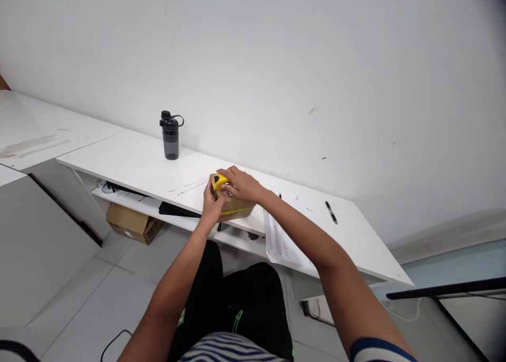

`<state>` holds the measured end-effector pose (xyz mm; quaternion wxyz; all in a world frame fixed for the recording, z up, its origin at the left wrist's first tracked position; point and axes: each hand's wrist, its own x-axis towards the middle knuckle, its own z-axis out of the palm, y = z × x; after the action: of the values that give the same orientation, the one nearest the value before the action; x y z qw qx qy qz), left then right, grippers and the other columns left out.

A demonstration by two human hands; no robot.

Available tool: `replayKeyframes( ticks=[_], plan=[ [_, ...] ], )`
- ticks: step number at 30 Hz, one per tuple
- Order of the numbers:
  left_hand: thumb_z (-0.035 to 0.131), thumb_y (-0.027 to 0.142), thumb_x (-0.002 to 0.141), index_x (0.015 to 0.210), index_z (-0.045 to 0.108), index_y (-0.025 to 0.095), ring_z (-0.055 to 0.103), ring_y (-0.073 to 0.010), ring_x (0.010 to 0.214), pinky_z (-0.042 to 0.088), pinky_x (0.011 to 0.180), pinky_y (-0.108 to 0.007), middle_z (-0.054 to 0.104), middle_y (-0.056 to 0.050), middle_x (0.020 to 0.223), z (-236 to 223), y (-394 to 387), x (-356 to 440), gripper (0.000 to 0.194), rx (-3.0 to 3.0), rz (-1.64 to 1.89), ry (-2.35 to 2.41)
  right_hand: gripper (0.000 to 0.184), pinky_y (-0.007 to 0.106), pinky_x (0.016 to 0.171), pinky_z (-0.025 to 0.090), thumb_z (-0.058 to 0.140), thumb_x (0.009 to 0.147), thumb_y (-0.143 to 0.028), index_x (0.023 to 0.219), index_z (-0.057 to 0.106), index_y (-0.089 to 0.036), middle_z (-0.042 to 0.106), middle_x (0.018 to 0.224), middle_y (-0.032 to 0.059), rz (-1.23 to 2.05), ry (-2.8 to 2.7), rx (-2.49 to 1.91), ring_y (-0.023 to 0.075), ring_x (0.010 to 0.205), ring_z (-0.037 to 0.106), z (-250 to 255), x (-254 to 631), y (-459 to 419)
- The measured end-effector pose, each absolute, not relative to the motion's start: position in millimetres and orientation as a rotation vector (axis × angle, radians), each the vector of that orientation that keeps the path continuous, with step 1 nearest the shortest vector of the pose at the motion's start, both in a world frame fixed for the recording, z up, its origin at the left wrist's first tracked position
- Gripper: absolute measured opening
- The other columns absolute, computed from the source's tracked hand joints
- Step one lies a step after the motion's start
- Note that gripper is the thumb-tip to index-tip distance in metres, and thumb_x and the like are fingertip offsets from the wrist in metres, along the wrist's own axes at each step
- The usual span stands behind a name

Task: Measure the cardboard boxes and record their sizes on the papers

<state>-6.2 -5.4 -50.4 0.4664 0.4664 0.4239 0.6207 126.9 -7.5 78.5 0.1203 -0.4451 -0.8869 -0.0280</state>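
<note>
Right grip [244, 185] is closed around a yellow tape measure [217, 182], which I have resting against the top of a brown box [242, 204] at its left end. With my left grip [213, 208] I reach round that same end of the box, thumb close to the tape measure; how firmly it grasps, I cannot tell from this view. A yellow strip runs along the box's near side. The box sits at the front edge of the desk [132, 154]. Left of it, near the back edge, a dark bottle [171, 139] stands upright. To the right, papers [281, 241] lie at the front edge, partly behind my right forearm, and a black pen [331, 213] lies near the back right corner.
</note>
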Motion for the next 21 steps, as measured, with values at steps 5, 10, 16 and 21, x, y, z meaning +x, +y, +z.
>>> replayKeyframes(
  ticks=[5,10,16,21],
  plan=[
    [0.065,0.029,0.083,0.143,0.041,0.029,0.039,-0.0265,0.143,0.033,0.118,-0.045,0.042,-0.008,0.153,-41,-11,-5,0.064,1.221,1.549,1.007,0.050,0.033,0.077,0.047,0.043,0.098,-0.039,0.146,0.038,-0.029,0.053,0.123,0.0114,-0.097,-2.622,-1.344,0.0221,0.090,0.059,80,132,-10],
    [0.059,0.023,0.085,0.134,0.056,0.031,0.028,-0.0263,0.148,0.022,0.123,-0.046,0.040,-0.004,0.154,-36,-15,-9,0.049,1.436,1.565,1.087,0.051,0.036,0.084,0.048,0.044,0.097,-0.040,0.146,0.039,-0.029,0.054,0.121,0.0106,0.047,-2.578,-1.362,0.0226,0.095,0.061,83,169,-18],
    [0.062,0.027,0.082,0.127,0.062,0.027,0.047,-0.0289,0.134,0.032,0.118,-0.047,0.056,-0.006,0.138,-42,-2,-17,0.045,1.408,1.485,1.092,0.050,0.039,0.090,0.049,0.046,0.096,-0.043,0.144,0.043,-0.033,0.057,0.126,0.0092,0.170,-2.387,-1.613,0.0248,0.108,0.059,84,241,-26],
    [0.059,0.026,0.081,0.126,0.062,0.025,0.050,-0.0268,0.131,0.033,0.117,-0.045,0.057,-0.007,0.137,-46,7,-11,0.045,1.340,1.527,1.080,0.051,0.041,0.094,0.047,0.048,0.094,-0.045,0.144,0.044,-0.031,0.058,0.129,0.0088,0.226,-2.321,-1.669,0.0251,0.115,0.056,81,268,-35]
  ],
)
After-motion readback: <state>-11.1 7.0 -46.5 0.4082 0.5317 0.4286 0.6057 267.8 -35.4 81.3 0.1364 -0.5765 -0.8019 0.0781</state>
